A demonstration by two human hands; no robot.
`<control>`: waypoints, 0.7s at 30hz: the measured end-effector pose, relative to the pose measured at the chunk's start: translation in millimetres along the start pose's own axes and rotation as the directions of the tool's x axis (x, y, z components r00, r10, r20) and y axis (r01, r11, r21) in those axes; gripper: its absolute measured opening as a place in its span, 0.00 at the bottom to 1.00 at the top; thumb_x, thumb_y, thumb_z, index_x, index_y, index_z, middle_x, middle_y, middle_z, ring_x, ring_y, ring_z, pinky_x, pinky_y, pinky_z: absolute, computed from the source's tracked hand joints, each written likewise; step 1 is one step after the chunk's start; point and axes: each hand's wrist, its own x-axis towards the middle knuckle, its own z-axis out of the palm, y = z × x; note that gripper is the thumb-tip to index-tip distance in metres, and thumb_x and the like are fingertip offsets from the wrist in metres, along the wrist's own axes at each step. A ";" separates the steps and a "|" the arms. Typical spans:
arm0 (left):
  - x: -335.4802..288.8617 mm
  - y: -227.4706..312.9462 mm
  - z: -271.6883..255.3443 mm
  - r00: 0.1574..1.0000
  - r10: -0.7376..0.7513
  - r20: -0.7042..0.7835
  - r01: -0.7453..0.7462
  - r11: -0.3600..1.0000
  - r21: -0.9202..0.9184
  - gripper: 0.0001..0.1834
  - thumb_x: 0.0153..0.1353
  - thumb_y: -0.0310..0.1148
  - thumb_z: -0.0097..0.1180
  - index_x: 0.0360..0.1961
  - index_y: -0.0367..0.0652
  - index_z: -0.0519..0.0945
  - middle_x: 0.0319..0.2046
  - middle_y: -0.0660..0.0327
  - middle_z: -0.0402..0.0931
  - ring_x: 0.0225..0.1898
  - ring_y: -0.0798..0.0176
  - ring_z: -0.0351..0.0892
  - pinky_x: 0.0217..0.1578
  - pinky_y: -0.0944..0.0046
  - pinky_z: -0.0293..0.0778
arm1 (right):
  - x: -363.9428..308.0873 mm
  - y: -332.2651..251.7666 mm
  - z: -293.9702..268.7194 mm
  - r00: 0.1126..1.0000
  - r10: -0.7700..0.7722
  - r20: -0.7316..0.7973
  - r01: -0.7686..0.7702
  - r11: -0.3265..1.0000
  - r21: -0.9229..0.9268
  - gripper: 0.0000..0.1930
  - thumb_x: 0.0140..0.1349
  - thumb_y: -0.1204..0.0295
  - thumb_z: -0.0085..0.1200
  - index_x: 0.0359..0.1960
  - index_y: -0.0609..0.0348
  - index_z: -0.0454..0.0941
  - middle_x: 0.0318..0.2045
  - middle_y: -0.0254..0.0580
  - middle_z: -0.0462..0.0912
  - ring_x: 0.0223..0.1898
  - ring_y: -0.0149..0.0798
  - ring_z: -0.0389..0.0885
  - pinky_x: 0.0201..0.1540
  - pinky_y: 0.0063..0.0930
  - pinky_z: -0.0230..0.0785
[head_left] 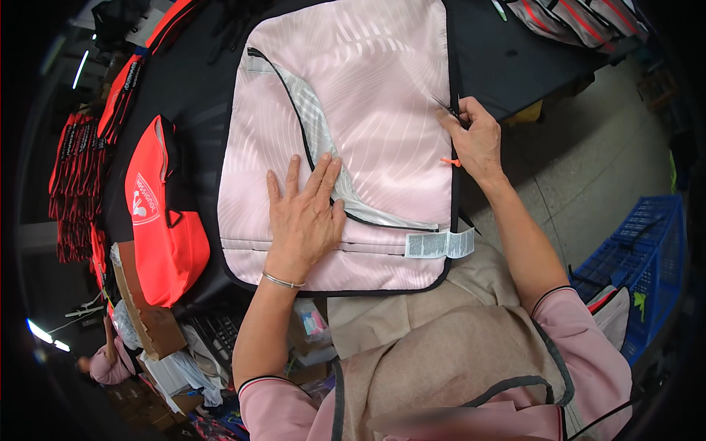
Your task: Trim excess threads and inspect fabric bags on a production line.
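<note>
A pale pink fabric bag panel (390, 95) with black edging lies flat on the dark table in front of me. A curved opening edged in black runs down it, with silvery lining (316, 121) showing inside. My left hand (305, 213) rests flat on the panel beside that opening, fingers spread and holding nothing. At the right edge, my right hand (474, 136) is closed in a pinch round a small dark pointed tool (454, 112), mostly hidden by the fingers. An orange pull (451, 162) hangs below that hand. A white printed label (440, 244) sticks out near the lower right corner.
A bright red-orange bag (173, 235) lies at left, near hanging stacks of red and black pieces (73, 184). Grey bags with red zips (573, 22) sit at far right. A blue plastic crate (640, 257) stands right; a cardboard box (147, 309) and another person (110, 360) are lower left.
</note>
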 end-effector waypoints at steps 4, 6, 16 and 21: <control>3.5 2.7 -3.5 1.000 -0.016 0.000 0.016 1.000 -0.018 0.35 0.56 0.38 0.54 0.67 0.54 0.65 0.65 0.63 0.65 0.67 0.44 0.59 0.65 0.33 0.49 | 0.2 2.2 0.4 1.000 -0.014 0.008 0.014 1.000 -0.005 0.14 0.56 0.65 0.65 0.27 0.62 0.73 0.19 0.36 0.76 0.21 0.32 0.71 0.30 0.29 0.68; 5.8 4.8 -5.9 1.000 -0.024 -0.001 0.024 0.999 -0.045 0.35 0.55 0.38 0.55 0.67 0.53 0.65 0.63 0.61 0.67 0.65 0.44 0.61 0.64 0.33 0.50 | 0.3 2.7 0.8 1.000 -0.005 -0.006 0.005 1.000 -0.005 0.14 0.56 0.65 0.64 0.27 0.61 0.73 0.18 0.36 0.75 0.21 0.32 0.72 0.30 0.30 0.68; 8.8 5.5 -2.0 1.000 0.007 -0.029 -0.007 1.000 -0.004 0.34 0.53 0.38 0.57 0.64 0.50 0.68 0.48 0.58 0.72 0.53 0.55 0.69 0.56 0.46 0.61 | 1.5 6.1 1.8 1.000 -0.009 0.018 0.010 0.999 -0.050 0.14 0.56 0.65 0.65 0.27 0.61 0.73 0.18 0.36 0.75 0.21 0.33 0.71 0.29 0.31 0.67; 7.7 5.5 -1.9 0.999 -0.004 -0.032 0.004 1.000 -0.004 0.32 0.53 0.38 0.58 0.63 0.49 0.70 0.49 0.57 0.72 0.54 0.55 0.69 0.57 0.47 0.60 | 2.3 6.3 1.3 1.000 -0.010 0.022 0.011 0.998 -0.062 0.15 0.56 0.64 0.65 0.26 0.62 0.73 0.18 0.37 0.74 0.21 0.34 0.71 0.29 0.31 0.67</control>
